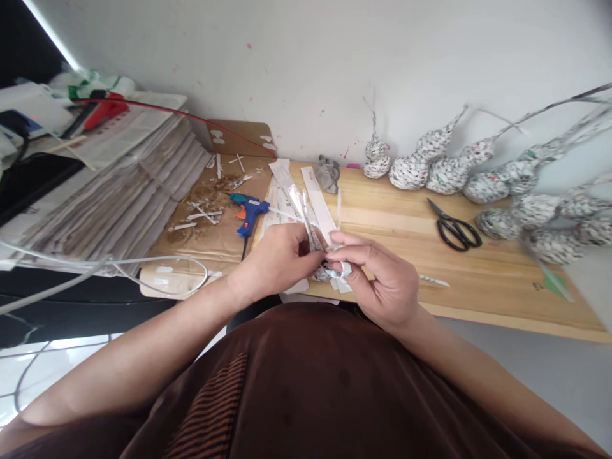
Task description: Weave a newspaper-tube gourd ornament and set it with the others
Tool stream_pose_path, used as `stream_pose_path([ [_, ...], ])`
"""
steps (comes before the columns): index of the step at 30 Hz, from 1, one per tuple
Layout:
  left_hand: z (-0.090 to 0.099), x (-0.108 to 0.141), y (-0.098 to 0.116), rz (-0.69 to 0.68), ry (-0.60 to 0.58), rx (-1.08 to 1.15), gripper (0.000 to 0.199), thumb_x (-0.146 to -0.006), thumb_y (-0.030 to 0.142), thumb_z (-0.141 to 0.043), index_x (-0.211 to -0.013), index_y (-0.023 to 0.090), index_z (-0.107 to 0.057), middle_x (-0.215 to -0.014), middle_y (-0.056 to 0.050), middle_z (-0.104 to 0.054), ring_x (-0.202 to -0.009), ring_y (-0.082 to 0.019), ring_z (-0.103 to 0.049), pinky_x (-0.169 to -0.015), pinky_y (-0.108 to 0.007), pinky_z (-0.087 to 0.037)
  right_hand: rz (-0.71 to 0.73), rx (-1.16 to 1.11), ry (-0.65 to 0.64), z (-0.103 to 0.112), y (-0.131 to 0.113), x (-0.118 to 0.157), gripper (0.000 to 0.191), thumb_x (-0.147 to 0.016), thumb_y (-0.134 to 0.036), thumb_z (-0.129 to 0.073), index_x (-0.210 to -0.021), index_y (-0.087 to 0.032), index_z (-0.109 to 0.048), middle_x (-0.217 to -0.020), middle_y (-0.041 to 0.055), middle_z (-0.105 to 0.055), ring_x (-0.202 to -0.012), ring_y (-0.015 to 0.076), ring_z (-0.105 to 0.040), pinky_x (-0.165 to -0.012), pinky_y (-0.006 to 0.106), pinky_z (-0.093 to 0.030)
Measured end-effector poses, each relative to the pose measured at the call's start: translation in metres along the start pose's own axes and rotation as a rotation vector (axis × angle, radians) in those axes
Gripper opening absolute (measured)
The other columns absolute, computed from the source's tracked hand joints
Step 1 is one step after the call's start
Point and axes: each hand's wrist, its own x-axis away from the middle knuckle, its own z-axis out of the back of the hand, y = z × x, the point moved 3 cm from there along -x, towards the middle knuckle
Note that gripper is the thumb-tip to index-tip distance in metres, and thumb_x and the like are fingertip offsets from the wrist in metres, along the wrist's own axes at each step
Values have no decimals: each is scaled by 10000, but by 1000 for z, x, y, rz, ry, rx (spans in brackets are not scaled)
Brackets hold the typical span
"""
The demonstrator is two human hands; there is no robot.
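The person's top is dark brown, softly creased, with a few small darker spots on the front; a panel at its left carries narrow black and rust-orange stripes. Both forearms are bare.

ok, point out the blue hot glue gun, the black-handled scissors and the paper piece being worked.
Blue hot glue gun (255,208): head view, on the blue body.
Black-handled scissors (446,221): head view, near the pivot.
Paper piece (313,238): head view, on its upright strips.
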Motion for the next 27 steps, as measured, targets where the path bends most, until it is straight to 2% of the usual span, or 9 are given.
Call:
stream_pose_path([
  [4, 0, 0, 0, 11, -3, -12, 130, -812, 246, -634, -816, 173, -741, -713, -23, -729, -679, -172, -666, -593, -242, -473, -239, -130, -56, 0, 0, 1, 239, -991, -203, -588, -1142, -280, -756, -1026, 31, -799, -922, 192, -759, -870, 353, -630],
  [7, 0, 0, 0, 5, 2, -20, 136, -814, 238, -623, -830, 174, -741, -697, -20, -723, -662, -167, -656, -579, -238, -455, -428, -302, -110, 0, 3, -1, 223, -978, -241, -621, -1146, -261, -767, -1016, 38, -802, -818, 171, -756, -753, 314, -641],
  [10, 0, 0, 1, 4, 6, -28, 136, -813, 231, -615, -826, 173, -737, -670, -14, -709, -633, -157, -639, -563, -234, -437, -526, -429, -156, 0, 8, -3, 201, -936, -267, -688, -1112, -242, -782, -1061, 53, -799, -848, 181, -753, -717, 302, -638],
  [14, -1, 0, 1, -7, 2, -26, 136, -818, 234, -617, -833, 169, -736, -693, -17, -712, -637, -153, -635, -575, -237, -444, -445, -406, -95, 5, 8, -3, 196, -985, -290, -621, -1082, -260, -788, -1201, 64, -755, -858, 175, -735, -678, 293, -618],
  [16, -1, 1, 1, -10, 9, -26, 133, -818, 244, -629, -847, 172, -737, -705, -18, -716, -644, -156, -639, -581, -239, -451, -359, -327, -40, 9, 6, -3, 234, -1014, -279, -571, -1121, -275, -778, -1145, 58, -762, -820, 162, -716, -694, 302, -605],
  [18, -2, 0, 1, -4, 13, -31, 134, -816, 254, -640, -855, 174, -740, -700, -19, -714, -642, -160, -639, -580, -243, -453, -319, -296, 3, 11, 5, -2, 252, -1023, -267, -554, -1154, -286, -769, -1007, 42, -766, -735, 142, -679, -691, 302, -588],
  [20, -3, 0, 1, -2, 14, -34, 135, -816, 261, -644, -851, 174, -741, -687, -20, -709, -636, -164, -638, -575, -246, -452, -345, -351, 31, 12, 7, -3, 248, -1020, -268, -561, -1157, -289, -766, -924, 24, -743, -644, 116, -627, -645, 285, -568],
  [22, -3, 1, 2, -6, 14, -29, 138, -818, 262, -642, -858, 175, -742, -682, -17, -707, -631, -163, -637, -572, -246, -451, -405, -447, 36, 11, 12, -4, 229, -1005, -281, -587, -1146, -285, -767, -939, 20, -731, -625, 105, -614, -619, 276, -560],
  [27, -4, 1, 4, 5, 7, -28, 160, -822, 252, -635, -898, 169, -748, -691, -19, -710, -623, -160, -634, -568, -247, -446, -508, -632, 6, 9, 16, -5, 251, -968, -297, -625, -1189, -299, -743, -1057, 33, -725, -845, 158, -690, -741, 314, -600],
])
